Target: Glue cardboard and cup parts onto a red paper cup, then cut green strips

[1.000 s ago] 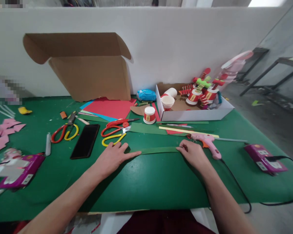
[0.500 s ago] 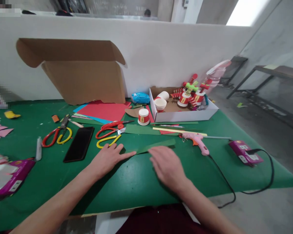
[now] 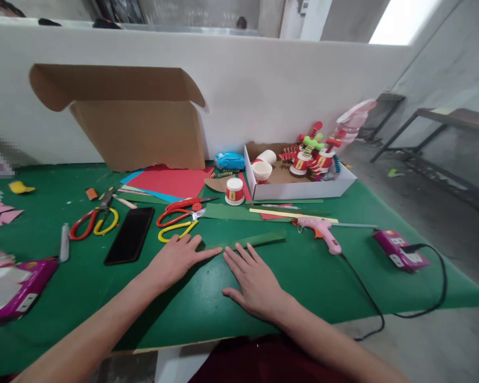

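Observation:
A narrow green paper strip (image 3: 269,238) lies on the green table in front of me. My left hand (image 3: 178,260) rests palm down, its thumb stretched out to the strip's left end. Flat beside it, my right hand (image 3: 255,279) has its fingers spread, the fingertips touching the strip's lower edge. Just beyond my left fingers are yellow-handled scissors (image 3: 178,232) and red-handled scissors (image 3: 175,211). A wider green paper piece (image 3: 231,213) lies behind the strip. To the right is a pink glue gun (image 3: 323,231) with a cord.
A black phone (image 3: 130,236) and more scissors (image 3: 96,221) lie left. Farther back are red paper (image 3: 171,182), a small red-and-white paper cup (image 3: 234,192) and a white box (image 3: 303,190) holding decorated cups. Purple packs (image 3: 401,251) sit at both sides.
My right hand has moved left along the strip and now lies flat with fingers spread, uncovering more of the strip's right part. My left hand has stayed in place.

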